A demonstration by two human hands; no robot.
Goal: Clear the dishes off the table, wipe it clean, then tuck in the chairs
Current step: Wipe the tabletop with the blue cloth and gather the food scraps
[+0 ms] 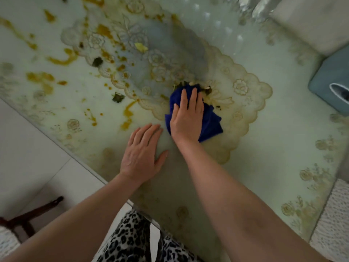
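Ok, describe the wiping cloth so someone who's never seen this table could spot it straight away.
On the stained glass-topped table, find the lace placemat in the middle. At its near edge, the right hand presses flat on the cloth. It is the only deep blue thing there.

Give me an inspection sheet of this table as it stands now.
Surface: table smeared with orange sauce, mostly on the left.
Job's things: blue cloth on the lace mat; no dishes seen.
Clutter: dark scraps on and beside the mat; tissue box at right edge.
Grippers: right hand flat on the cloth; left hand flat on the table.
Cables: nothing seen.
Surroundings: chair lower left, pale floor.
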